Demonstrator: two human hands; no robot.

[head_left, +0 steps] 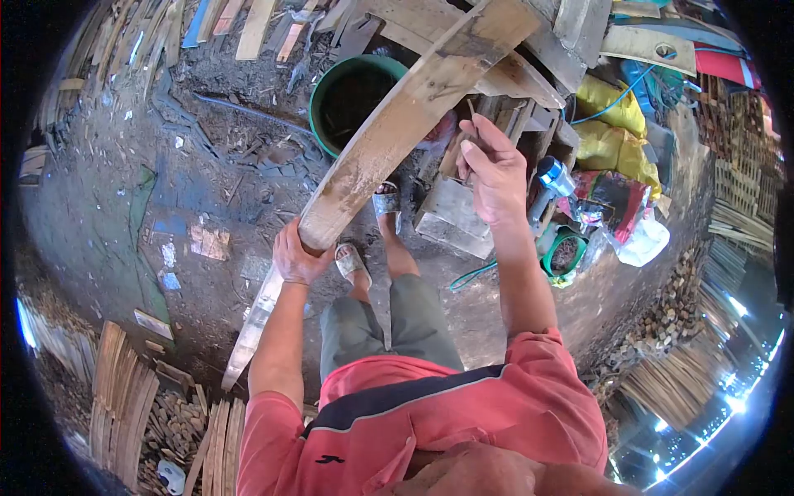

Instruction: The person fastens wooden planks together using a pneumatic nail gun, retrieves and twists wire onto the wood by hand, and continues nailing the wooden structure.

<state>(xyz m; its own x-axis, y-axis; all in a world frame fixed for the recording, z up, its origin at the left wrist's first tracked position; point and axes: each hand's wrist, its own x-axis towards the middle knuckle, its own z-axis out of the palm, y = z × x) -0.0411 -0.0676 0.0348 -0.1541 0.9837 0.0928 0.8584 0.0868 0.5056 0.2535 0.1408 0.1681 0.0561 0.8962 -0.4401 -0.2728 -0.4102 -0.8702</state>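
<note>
A long wooden plank (397, 124) runs diagonally from the upper right to the lower left, in front of my body. My left hand (302, 255) grips its edge around the middle, fingers wrapped over it. To the right of the plank my right hand (494, 169) is raised with the fingers curled together in a pinch. A thin dark item shows at the fingertips, too small to name. Below that hand stands a weathered wooden block (455, 217).
A green bucket (318, 112) stands behind the plank. To the right lie yellow sacks (608, 132), a blue-headed tool (554, 175), a small green pot (565, 252) and a white plastic bag (643, 241). Wood piles (120, 405) line the edges.
</note>
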